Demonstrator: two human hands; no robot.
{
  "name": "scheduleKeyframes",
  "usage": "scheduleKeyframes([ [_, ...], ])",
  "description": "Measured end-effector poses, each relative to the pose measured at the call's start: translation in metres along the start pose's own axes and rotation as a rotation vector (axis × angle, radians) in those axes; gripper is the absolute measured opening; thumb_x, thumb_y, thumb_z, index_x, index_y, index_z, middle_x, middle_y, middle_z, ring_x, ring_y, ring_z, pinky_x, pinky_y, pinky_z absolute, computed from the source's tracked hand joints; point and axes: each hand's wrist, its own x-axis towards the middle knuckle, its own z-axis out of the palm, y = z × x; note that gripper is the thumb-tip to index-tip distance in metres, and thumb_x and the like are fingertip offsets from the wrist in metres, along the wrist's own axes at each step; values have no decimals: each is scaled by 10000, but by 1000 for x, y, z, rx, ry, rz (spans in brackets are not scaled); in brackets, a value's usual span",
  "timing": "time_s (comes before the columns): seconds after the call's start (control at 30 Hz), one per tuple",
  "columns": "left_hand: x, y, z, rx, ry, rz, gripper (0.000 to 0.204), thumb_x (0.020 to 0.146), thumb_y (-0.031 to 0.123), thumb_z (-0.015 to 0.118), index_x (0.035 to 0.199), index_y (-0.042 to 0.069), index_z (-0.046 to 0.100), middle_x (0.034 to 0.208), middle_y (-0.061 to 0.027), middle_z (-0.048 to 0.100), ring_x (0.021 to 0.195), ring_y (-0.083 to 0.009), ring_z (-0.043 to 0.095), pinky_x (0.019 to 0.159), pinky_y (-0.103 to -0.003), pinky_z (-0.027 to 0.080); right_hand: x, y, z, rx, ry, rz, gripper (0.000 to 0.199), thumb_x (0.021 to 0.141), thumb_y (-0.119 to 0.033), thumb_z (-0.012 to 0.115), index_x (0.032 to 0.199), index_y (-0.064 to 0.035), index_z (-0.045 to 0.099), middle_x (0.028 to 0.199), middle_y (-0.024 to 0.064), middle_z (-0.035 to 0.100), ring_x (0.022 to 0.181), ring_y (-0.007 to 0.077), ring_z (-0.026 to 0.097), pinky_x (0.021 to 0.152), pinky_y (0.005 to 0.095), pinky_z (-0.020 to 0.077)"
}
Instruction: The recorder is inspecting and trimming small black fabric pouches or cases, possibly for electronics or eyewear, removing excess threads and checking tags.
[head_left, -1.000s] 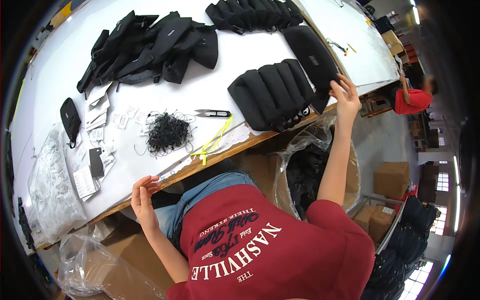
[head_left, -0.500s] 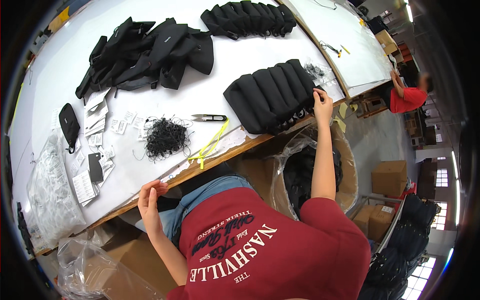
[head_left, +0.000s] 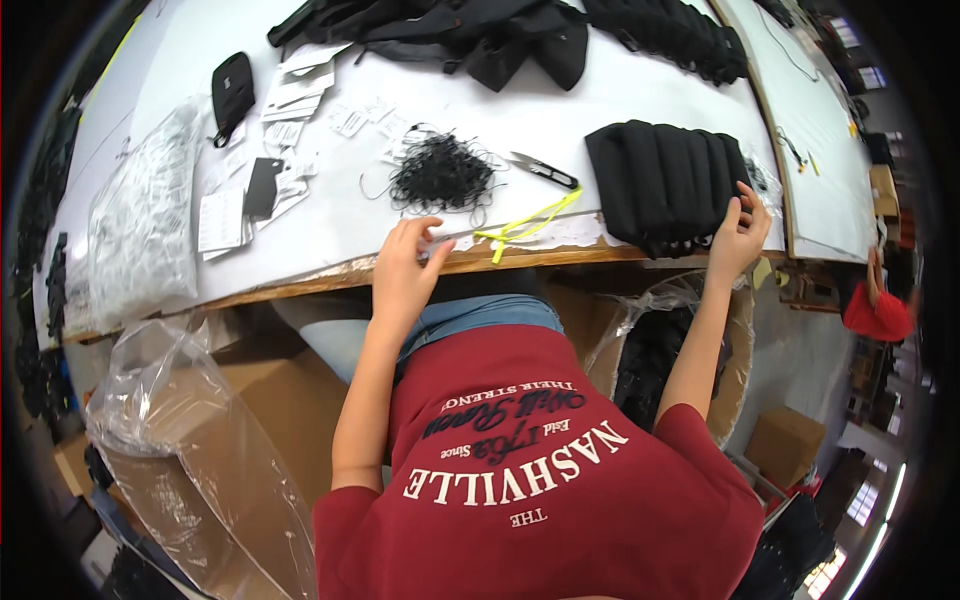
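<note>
At the table's near edge my left hand (head_left: 404, 270) is raised with its thumb and fingers apart, holding nothing. Just beyond it lies a tangled heap of black string loops (head_left: 442, 174). My right hand (head_left: 740, 236) rests by the right end of a row of black padded pouches (head_left: 662, 180), fingers loosely curved and apart. Its fingertips seem to touch the last pouch, but nothing is gripped. Between the hands lie black-handled thread snips (head_left: 545, 170) and a neon-yellow cord (head_left: 530, 222).
White tags (head_left: 222, 220), a black card (head_left: 263, 188) and a single black pouch (head_left: 232, 92) lie to the left, near a clear plastic bag (head_left: 145, 220). More black pouches (head_left: 480, 35) are piled at the back. Below the edge stands a plastic-lined box (head_left: 738, 350).
My left hand has moved right and forward, nearer the string heap. My right hand stays by the end of the pouch row. The view has turned, shifting the table contents right and up.
</note>
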Motion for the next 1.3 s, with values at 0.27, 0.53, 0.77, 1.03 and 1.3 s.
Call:
scheduleKeyframes([
  [0.27, 21, 5, 25, 115, -3, 83, 168, 784, 204, 718, 833, 55, 660, 647, -39, 472, 603, -169, 477, 551, -295, 394, -109, -99, 60, 523, -858, 133, 109, 864, -103, 608, 935, -50, 671, 729, -5, 608, 602, 52, 483, 534, 200, 382],
  [0.53, 25, 28, -4, -246, 44, -14, 124, 819, 163, 666, 833, 42, 641, 778, -22, 605, 629, -116, 524, 555, -251, 405, -133, -130, 81, 832, -1415, 604, 328, 962, -290, 485, 952, -27, 681, 710, 30, 625, 580, 62, 549, 530, 186, 425],
  [0.77, 12, 34, -21, -522, -90, -101, 126, 872, 126, 637, 934, 22, 603, 836, -7, 606, 722, -56, 528, 657, -205, 414, -122, -162, 91, 993, -1320, 677, 264, 923, -251, 573, 952, -11, 681, 743, 40, 647, 576, 47, 551, 513, 176, 408],
  [1.03, 6, 20, -16, -1133, 133, -225, 118, 898, 129, 563, 963, 32, 571, 891, -31, 573, 720, -85, 498, 698, -217, 400, -121, -166, 83, 1183, -1095, 630, 249, 946, -226, 536, 931, -16, 667, 809, 55, 650, 582, 48, 528, 547, 179, 401],
  [1.3, 4, 10, -11, -1282, 127, -314, 83, 886, 118, 578, 917, 41, 579, 842, -25, 570, 692, -71, 498, 673, -216, 405, -105, -170, 72, 1430, -942, 691, 250, 994, -237, 437, 966, -35, 581, 853, 84, 635, 661, 104, 538, 608, 229, 426],
])
